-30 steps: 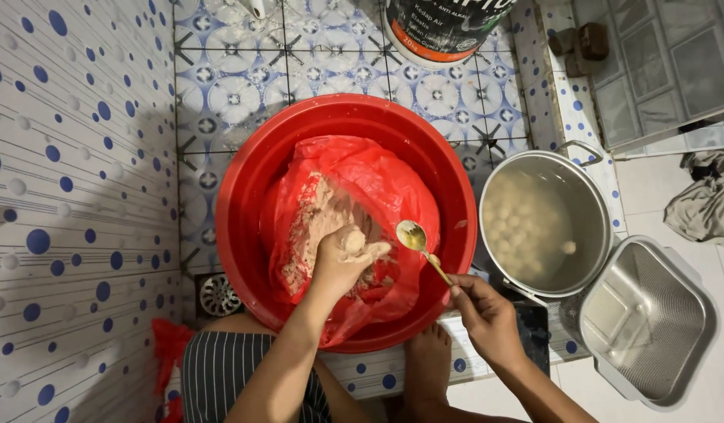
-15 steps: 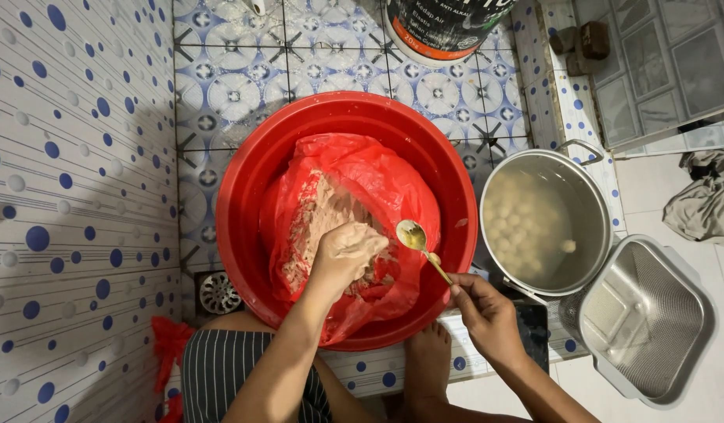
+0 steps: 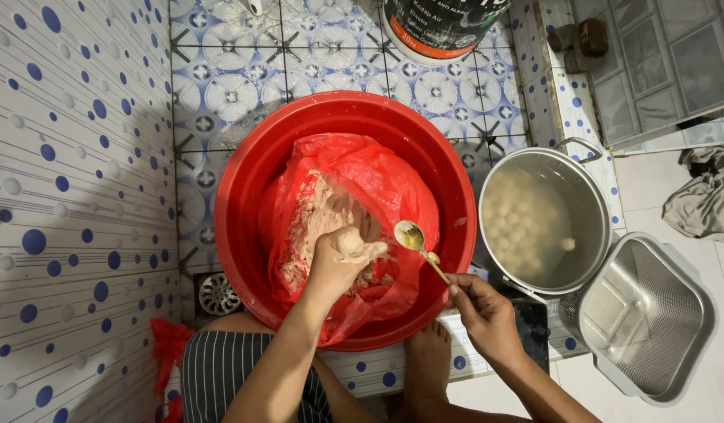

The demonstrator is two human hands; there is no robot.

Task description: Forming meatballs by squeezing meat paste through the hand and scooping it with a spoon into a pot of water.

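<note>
Left hand (image 3: 340, 254) squeezes pale paste (image 3: 323, 215) in the red bag (image 3: 393, 188); my right hand (image 3: 481, 313) pinches the gold spoon (image 3: 419, 247), handle near-right, bowl pointing far-left over the red basin (image 3: 252, 172).

Pale paste (image 3: 324, 215) in red bag; gold spoon (image 3: 413, 237) just beside

You have a glossy red plastic basin (image 3: 252, 180) lined with a thin, crinkled red plastic bag (image 3: 377, 180); the paste (image 3: 323, 211) in it looks matt, coarse and sticky. Your spoon (image 3: 413, 237) is shiny metal. To the right, the pot (image 3: 589, 196) is brushed steel and the square strainer (image 3: 651, 313) finely perforated steel. The floor tiles (image 3: 229, 86) are smooth and glazed
</note>
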